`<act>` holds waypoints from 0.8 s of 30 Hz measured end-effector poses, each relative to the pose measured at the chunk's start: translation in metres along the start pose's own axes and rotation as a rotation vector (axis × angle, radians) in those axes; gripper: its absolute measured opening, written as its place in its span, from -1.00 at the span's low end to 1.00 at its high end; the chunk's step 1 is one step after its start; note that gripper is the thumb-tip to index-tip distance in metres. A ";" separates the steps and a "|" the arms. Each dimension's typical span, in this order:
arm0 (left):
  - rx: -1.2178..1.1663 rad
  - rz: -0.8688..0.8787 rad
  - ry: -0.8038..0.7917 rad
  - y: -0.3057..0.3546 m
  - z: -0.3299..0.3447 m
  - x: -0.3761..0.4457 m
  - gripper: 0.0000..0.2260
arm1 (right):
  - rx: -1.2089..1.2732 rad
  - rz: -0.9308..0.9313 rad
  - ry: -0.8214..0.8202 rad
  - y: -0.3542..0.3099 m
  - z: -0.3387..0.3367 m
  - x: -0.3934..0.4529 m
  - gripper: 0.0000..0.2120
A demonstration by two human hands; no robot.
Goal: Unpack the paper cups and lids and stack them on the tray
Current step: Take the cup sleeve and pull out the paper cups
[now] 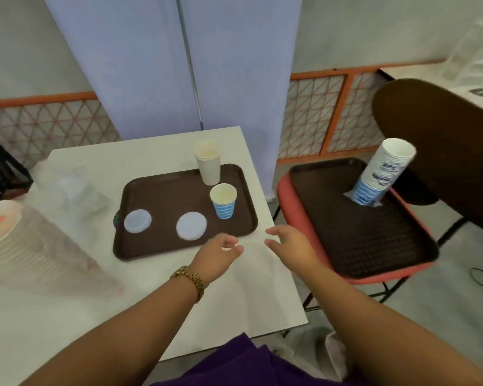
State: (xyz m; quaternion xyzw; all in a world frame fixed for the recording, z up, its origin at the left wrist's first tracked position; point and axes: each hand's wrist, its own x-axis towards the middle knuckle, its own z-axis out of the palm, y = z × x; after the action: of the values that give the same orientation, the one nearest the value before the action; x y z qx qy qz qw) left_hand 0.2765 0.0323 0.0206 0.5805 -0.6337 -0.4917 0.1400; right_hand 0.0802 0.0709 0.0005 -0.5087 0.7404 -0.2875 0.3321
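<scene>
A brown tray (pixel 156 246) lies on the white table. On it stand a short stack of plain white cups (pixel 208 165) at the back right and a blue-striped cup (pixel 223 201) in front of that. Two white lids (pixel 137 220) (pixel 191 226) lie flat near its front edge. My left hand (pixel 221 253) and my right hand (pixel 287 245) hover just off the tray's front right corner, fingers apart, holding nothing. A tall sleeve of blue-striped cups (pixel 381 174) leans on a second brown tray (pixel 346 238) on a red chair to the right.
A wrapped sleeve of white cups (pixel 25 246) lies at the table's left, with a clear bag of lids (pixel 70 188) behind it. A dark chair back (pixel 441 146) rises at the right. A blue partition and an orange lattice fence stand behind the table.
</scene>
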 end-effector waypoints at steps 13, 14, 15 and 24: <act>0.026 0.249 -0.109 0.177 0.153 0.097 -0.38 | 0.217 0.140 0.599 0.098 -0.197 0.051 -0.43; 0.038 0.264 -0.101 0.190 0.161 0.103 -0.37 | 0.227 0.130 0.619 0.102 -0.209 0.057 -0.37; 0.042 0.280 -0.098 0.202 0.168 0.110 -0.35 | 0.243 0.124 0.636 0.104 -0.221 0.064 -0.33; 0.091 0.306 -0.226 0.289 0.210 0.156 -0.44 | 0.274 0.157 0.529 0.108 -0.277 0.114 -0.04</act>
State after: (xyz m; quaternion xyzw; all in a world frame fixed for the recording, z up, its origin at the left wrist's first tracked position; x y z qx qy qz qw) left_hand -0.0976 -0.0525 0.0862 0.4242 -0.7478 -0.4976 0.1149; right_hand -0.2279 0.0214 0.0658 -0.3078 0.7927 -0.4806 0.2145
